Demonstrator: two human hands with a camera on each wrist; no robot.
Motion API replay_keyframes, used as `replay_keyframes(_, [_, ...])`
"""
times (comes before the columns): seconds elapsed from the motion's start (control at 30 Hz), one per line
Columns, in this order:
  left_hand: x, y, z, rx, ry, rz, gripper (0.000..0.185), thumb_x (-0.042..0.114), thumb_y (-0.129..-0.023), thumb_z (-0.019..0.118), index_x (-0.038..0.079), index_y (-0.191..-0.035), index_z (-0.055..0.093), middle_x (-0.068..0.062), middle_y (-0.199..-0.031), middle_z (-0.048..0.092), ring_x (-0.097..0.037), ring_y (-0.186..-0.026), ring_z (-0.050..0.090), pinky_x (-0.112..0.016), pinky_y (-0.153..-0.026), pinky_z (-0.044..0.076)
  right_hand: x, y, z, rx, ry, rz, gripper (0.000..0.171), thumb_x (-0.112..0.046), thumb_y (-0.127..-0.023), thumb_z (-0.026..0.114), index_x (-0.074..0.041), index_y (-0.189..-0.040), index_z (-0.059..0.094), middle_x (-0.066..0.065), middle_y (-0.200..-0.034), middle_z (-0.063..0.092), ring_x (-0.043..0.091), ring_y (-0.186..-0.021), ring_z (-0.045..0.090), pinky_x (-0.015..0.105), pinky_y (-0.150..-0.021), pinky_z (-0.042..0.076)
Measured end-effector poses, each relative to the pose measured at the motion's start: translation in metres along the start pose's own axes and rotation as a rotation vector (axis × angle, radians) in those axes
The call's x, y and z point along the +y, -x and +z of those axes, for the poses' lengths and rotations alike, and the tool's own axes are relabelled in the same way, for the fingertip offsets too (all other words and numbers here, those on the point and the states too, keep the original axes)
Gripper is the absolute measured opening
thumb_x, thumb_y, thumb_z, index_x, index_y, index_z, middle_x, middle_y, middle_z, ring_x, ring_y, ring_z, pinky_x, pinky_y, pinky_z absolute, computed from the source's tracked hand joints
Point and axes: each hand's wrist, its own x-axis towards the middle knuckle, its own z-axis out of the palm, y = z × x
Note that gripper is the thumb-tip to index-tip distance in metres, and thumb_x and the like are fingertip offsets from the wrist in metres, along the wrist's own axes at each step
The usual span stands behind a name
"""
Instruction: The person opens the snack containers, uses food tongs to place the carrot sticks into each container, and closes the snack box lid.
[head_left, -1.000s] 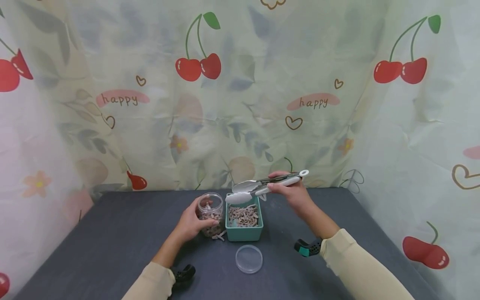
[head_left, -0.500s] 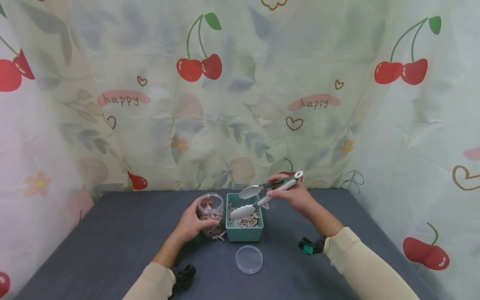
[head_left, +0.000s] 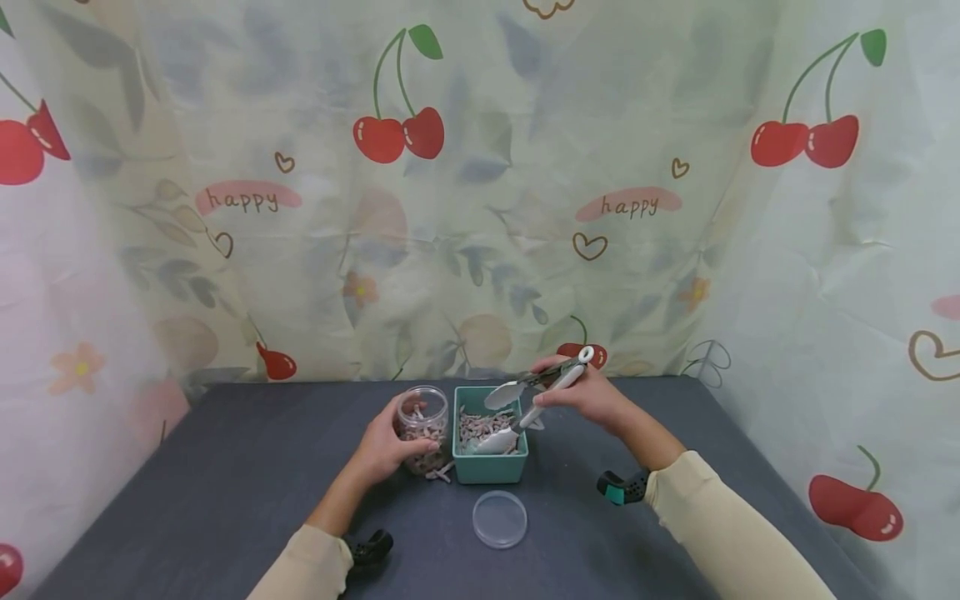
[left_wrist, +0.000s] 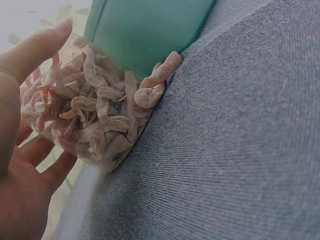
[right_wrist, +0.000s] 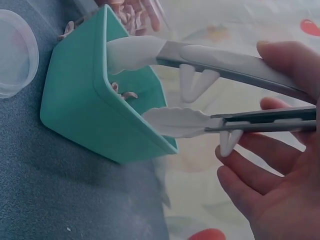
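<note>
My left hand [head_left: 377, 447] holds a clear plastic jar [head_left: 422, 408], its thumb and fingers around the side. The jar is uncapped and partly filled with pale, twisted dried strips [left_wrist: 95, 100]. My right hand [head_left: 594, 398] grips metal tongs [right_wrist: 230, 62] with white scalloped tips. Spread apart, the tongs reach into a teal rectangular bin [head_left: 491, 472], one tip low among the strips there and the other nearer the far rim. More of the same strips [head_left: 474, 423] cover the bin's bottom. No strip shows between the tips.
A round clear lid [head_left: 500, 520] lies on the dark grey cloth [head_left: 247, 467] in front of the bin. A loose twisted strip [left_wrist: 159, 80] lies by the jar's base, near the bin wall. Behind stands a printed curtain [head_left: 480, 208].
The tongs have come down from above the bin into it, and their tips have spread apart. My right hand has tilted them steeper. The left hand and jar stay put.
</note>
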Motion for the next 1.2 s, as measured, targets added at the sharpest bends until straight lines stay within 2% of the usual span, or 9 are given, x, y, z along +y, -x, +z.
replay_keyframes(0.07, [0.0, 0.0, 0.0, -0.001, 0.002, 0.005, 0.084, 0.024, -0.072, 0.088, 0.012, -0.142, 0.044, -0.009, -0.13, 0.059, -0.024, -0.11, 0.057, -0.041, -0.087, 0.046, 0.001, 0.0, -0.001, -0.014, 0.014, 0.011, 0.044, -0.009, -0.082, 0.078, -0.003, -0.123, 0.062, 0.018, -0.111, 0.06, 0.026, -0.089, 0.056, 0.038, -0.077, 0.048])
replay_keyframes(0.3, [0.001, 0.001, 0.0, -0.003, 0.001, -0.001, 0.085, 0.024, -0.072, 0.088, 0.013, -0.143, 0.044, -0.007, -0.13, 0.06, -0.023, -0.109, 0.058, -0.041, -0.086, 0.046, 0.004, 0.001, -0.001, -0.077, 0.079, 0.02, 0.05, -0.013, -0.083, 0.078, 0.0, -0.127, 0.057, 0.012, -0.08, 0.062, 0.027, -0.083, 0.055, 0.039, -0.073, 0.046])
replay_keyframes(0.4, [0.001, 0.001, 0.0, -0.001, -0.001, -0.002, 0.086, 0.025, -0.071, 0.089, 0.012, -0.143, 0.044, -0.006, -0.129, 0.06, -0.023, -0.109, 0.058, -0.041, -0.087, 0.046, 0.006, 0.001, 0.0, -0.076, 0.094, 0.015, 0.05, -0.014, -0.083, 0.078, 0.0, -0.127, 0.057, 0.01, -0.089, 0.064, 0.025, -0.086, 0.056, 0.039, -0.074, 0.047])
replay_keyframes(0.47, [0.0, 0.001, 0.001, 0.0, -0.002, -0.002, 0.086, 0.025, -0.071, 0.089, 0.013, -0.143, 0.044, -0.006, -0.129, 0.06, -0.023, -0.109, 0.058, -0.041, -0.087, 0.046, 0.006, 0.0, 0.001, -0.064, 0.109, 0.024, 0.05, -0.015, -0.083, 0.079, -0.001, -0.126, 0.058, 0.01, -0.083, 0.062, 0.025, -0.082, 0.056, 0.039, -0.073, 0.047])
replay_keyframes(0.63, [0.0, 0.001, 0.0, 0.002, 0.0, 0.006, 0.084, 0.025, -0.072, 0.088, 0.012, -0.142, 0.044, -0.008, -0.129, 0.06, -0.023, -0.109, 0.058, -0.041, -0.086, 0.046, 0.009, -0.003, 0.004, -0.025, 0.14, 0.065, 0.049, -0.019, -0.081, 0.081, -0.005, -0.124, 0.062, 0.011, -0.084, 0.062, 0.025, -0.078, 0.057, 0.039, -0.073, 0.047])
replay_keyframes(0.77, [0.001, 0.001, 0.0, -0.001, 0.008, 0.001, 0.084, 0.024, -0.072, 0.088, 0.011, -0.142, 0.044, -0.009, -0.129, 0.059, -0.023, -0.11, 0.058, -0.042, -0.087, 0.046, 0.011, -0.005, 0.007, 0.004, 0.129, 0.083, 0.045, -0.02, -0.08, 0.081, -0.007, -0.12, 0.064, 0.016, -0.102, 0.065, 0.024, -0.084, 0.061, 0.039, -0.075, 0.048])
replay_keyframes(0.9, [0.001, 0.001, 0.0, -0.004, 0.009, -0.007, 0.086, 0.025, -0.071, 0.089, 0.012, -0.143, 0.043, -0.007, -0.129, 0.059, -0.023, -0.11, 0.058, -0.042, -0.088, 0.046, 0.013, -0.007, 0.01, 0.028, 0.109, 0.084, 0.043, -0.018, -0.081, 0.081, -0.006, -0.119, 0.064, 0.023, -0.11, 0.063, 0.023, -0.086, 0.062, 0.037, -0.075, 0.048])
replay_keyframes(1.1, [0.003, 0.002, 0.0, 0.0, 0.004, 0.001, 0.085, 0.023, -0.071, 0.089, 0.013, -0.142, 0.044, -0.006, -0.129, 0.06, -0.022, -0.108, 0.058, -0.04, -0.086, 0.047, 0.016, -0.008, 0.015, 0.064, 0.09, 0.075, 0.046, -0.015, -0.081, 0.08, 0.0, -0.121, 0.062, 0.022, -0.111, 0.063, 0.023, -0.086, 0.061, 0.037, -0.074, 0.048])
replay_keyframes(1.2, [0.002, 0.002, 0.0, 0.002, -0.001, 0.007, 0.085, 0.023, -0.071, 0.089, 0.012, -0.143, 0.044, -0.006, -0.129, 0.06, -0.022, -0.107, 0.059, -0.039, -0.085, 0.047, 0.019, -0.008, 0.019, 0.091, 0.092, 0.06, 0.042, -0.014, -0.082, 0.079, 0.0, -0.119, 0.063, 0.02, -0.108, 0.064, 0.022, -0.083, 0.06, 0.036, -0.073, 0.048])
